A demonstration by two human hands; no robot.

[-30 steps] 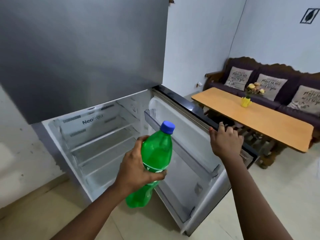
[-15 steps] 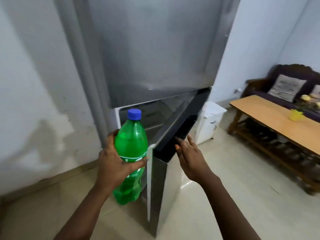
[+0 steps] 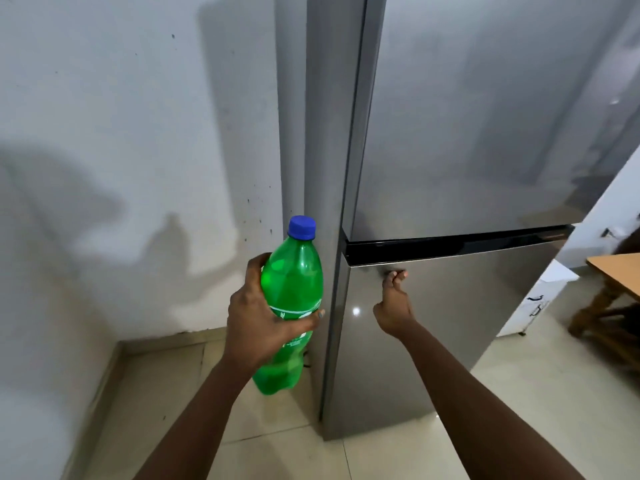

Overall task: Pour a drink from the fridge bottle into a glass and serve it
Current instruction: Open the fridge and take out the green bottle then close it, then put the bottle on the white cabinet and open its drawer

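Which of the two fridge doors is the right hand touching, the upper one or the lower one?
The lower door: the right hand presses its fingertips near that door's top edge, just under the black strip; the upper door is untouched.

**Bottle in hand, fridge shut**

The left hand (image 3: 256, 317) grips a green bottle (image 3: 292, 306) with a blue cap (image 3: 302, 227), upright beside the fridge (image 3: 450, 140). The right hand (image 3: 394, 303) touches the closed lower door (image 3: 450, 323) with its fingertips (image 3: 396, 274).

The fridge (image 3: 450, 323) looks like brushed grey metal with a soft sheen and a glossy black strip (image 3: 450, 245). The bottle (image 3: 294, 292) is translucent green plastic, its cap (image 3: 302, 227) matt blue. Floor tiles (image 3: 519, 410) shine; the wall (image 3: 121, 133) is matt, scuffed paint.
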